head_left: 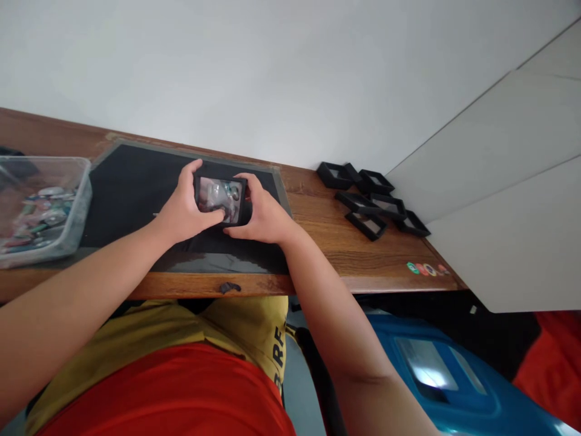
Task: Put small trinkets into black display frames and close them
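Observation:
Both hands hold a small black box [213, 192] above the dark mat. Through its window-like face I see shiny, rounded pieces too blurred to name. My left hand [185, 209] grips the left side, fingers at the far corner and thumb lying across the near part of the face. On the opposite side, my right hand [265, 213] is closed round the edge, with a finger along the far corner and the thumb under the near one. What the palms cover is hidden.
At the left stands a clear plastic tub [75, 227] with many small coloured pieces. Several black open frames or boxes [363, 204] lie on the wooden desk [318, 242] at the right. Round stickers [426, 269] mark its front edge. A blue plastic object [454, 375] is below right.

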Tool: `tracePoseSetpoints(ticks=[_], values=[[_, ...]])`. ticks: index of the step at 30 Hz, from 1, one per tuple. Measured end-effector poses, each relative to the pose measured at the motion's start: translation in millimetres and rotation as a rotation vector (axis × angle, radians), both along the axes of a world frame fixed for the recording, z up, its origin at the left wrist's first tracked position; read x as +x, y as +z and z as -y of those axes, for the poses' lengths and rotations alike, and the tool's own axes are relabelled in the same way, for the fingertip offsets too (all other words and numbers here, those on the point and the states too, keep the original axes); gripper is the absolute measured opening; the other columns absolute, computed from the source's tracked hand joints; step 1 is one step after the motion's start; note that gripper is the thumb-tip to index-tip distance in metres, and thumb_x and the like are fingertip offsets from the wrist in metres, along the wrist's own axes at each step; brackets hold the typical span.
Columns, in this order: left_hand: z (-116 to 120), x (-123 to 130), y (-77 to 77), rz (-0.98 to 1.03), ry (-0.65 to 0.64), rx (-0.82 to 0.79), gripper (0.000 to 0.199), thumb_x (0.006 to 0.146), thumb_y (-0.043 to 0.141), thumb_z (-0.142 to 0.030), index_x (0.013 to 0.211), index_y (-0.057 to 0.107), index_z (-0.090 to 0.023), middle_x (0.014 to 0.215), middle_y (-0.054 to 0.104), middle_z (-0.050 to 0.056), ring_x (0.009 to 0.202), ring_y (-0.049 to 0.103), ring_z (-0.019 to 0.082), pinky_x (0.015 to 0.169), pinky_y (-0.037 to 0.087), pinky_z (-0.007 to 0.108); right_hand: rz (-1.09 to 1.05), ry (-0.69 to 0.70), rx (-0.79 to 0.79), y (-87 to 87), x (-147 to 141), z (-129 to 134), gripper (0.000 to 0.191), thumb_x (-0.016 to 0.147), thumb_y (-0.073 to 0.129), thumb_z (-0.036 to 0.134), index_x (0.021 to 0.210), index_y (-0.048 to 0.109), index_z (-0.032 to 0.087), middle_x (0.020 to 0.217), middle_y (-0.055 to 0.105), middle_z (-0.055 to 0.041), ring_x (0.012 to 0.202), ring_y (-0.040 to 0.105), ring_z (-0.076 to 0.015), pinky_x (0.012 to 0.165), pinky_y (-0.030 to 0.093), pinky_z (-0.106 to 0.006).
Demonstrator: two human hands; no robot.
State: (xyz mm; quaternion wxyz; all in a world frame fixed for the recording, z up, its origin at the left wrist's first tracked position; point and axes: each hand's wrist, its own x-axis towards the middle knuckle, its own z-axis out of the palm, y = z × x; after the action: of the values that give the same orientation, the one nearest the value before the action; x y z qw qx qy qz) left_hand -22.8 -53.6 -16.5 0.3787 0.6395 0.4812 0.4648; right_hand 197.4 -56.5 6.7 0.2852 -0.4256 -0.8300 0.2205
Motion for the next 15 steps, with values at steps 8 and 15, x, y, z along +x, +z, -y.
tracePoseSetpoints(ticks=[8, 15], values=[[12.9, 11.0, 5.9, -0.163, 0.083, 0.073, 0.093, 0.067, 0.083, -0.026, 0.149, 0.041, -0.021, 0.095, 0.054, 0.000, 0.087, 0.065, 0.027, 0.100, 0.055, 0.047, 0.121, -0.109, 0.026, 11.2, -6.9, 8.1, 0.079, 0.072, 0.077, 0.040, 0.142, 0.051, 0.017, 0.105, 0.075, -0.0089, 0.093, 0.072, -0.0299, 0.089, 0.057, -0.045], [7.3, 9.2, -0.2, -0.147, 0.029, 0.142, 0.108, 0.062, 0.088, -0.022, 0.154, 0.033, -0.022, 0.134, 0.055, 0.014, 0.111, 0.070, 0.031, 0.105, 0.057, 0.044, 0.024, -0.068, -0.050, 6.4, -6.3, 5.1, 0.076, 0.072, 0.075, 0.038, 0.141, 0.050, 0.017, 0.103, 0.073, -0.0065, 0.089, 0.071, -0.0259, 0.083, 0.057, -0.042]])
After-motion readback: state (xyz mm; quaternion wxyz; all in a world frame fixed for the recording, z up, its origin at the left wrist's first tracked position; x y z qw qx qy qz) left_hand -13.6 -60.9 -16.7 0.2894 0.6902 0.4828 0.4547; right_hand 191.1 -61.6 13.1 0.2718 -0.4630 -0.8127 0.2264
